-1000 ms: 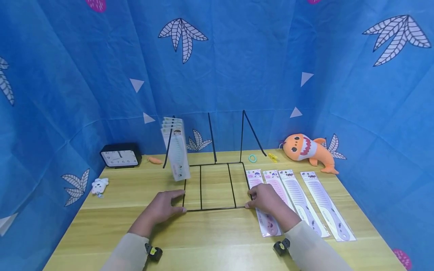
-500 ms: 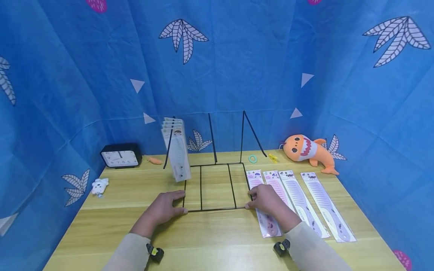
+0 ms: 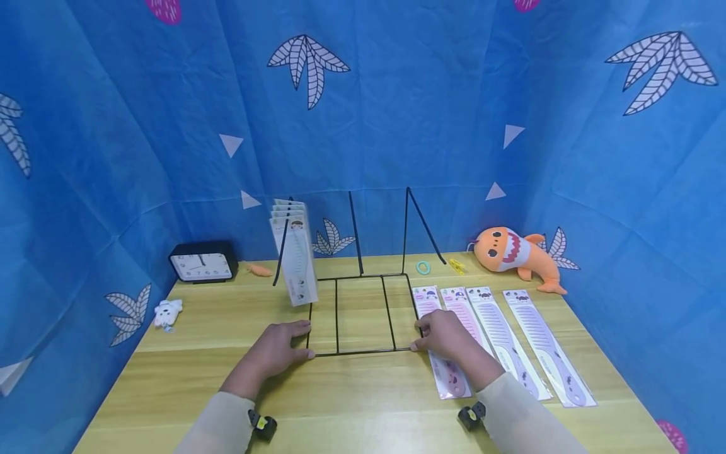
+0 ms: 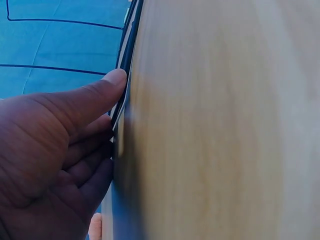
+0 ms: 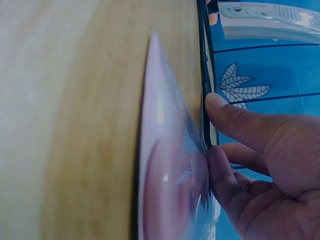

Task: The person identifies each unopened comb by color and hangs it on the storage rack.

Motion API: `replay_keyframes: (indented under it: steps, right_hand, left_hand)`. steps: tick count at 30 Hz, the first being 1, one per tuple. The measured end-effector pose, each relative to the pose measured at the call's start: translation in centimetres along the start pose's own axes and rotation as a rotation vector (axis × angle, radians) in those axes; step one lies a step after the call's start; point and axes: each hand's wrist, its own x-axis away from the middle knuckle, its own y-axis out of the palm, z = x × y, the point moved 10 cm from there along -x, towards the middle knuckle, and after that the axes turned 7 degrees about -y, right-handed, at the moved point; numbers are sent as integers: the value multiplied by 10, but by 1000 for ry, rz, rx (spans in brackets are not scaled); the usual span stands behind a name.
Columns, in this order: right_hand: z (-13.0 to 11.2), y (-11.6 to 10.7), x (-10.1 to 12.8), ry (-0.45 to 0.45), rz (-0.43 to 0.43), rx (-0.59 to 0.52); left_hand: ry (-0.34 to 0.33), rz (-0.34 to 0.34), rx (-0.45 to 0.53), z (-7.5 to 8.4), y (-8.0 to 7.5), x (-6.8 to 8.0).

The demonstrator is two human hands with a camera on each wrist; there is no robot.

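While both hands bear on the base of the black wire rack (image 3: 337,315), I observe it standing upright at the middle of the table (image 3: 363,403), its rear bar toward the table's back edge. The left hand (image 3: 275,347) is positioned at the rack's near left corner; thumb and fingers are apart, their tips touching the wire. The right hand (image 3: 445,334) is positioned at the near right corner; thumb and forefinger are likewise apart, tips against the wire.

A stack of comb packages (image 3: 297,265) hangs from the rack's upper left, slightly tilted. Four flat packages (image 3: 500,328) lie side by side toward the table's right edge. The right hand partly covers the leftmost; I cannot tell whether they touch.

Along the back edge, from the left corner: a black clock (image 3: 202,263), a small orange ornament (image 3: 259,270), a teal ring (image 3: 418,267), a yellow clip (image 3: 457,266) and, near the right corner, an orange plush shark (image 3: 505,248). A white plush figure (image 3: 167,311) sits by the left edge.
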Motion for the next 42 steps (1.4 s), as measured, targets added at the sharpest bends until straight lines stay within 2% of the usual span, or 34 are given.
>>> replay_keyframes:
  steps: [5,10,18,28,42]
  right_hand:
    - [-5,1,-1,-37,-2,3]
    - [-4,0,1,-24,12,-5]
    - [-7,-4,3,-52,28,7]
    - [-5,-1,2,-27,7,-11]
    - [-8,-5,7,-31,32,-10]
  left_hand:
    - [1,-1,-12,1,-1,0]
    - [15,-1,-21,2,1,0]
    - [-15,-8,-21,0,3,-2]
    - [-11,-11,11,1,3,0]
    - [-14,-10,13,2,3,1]
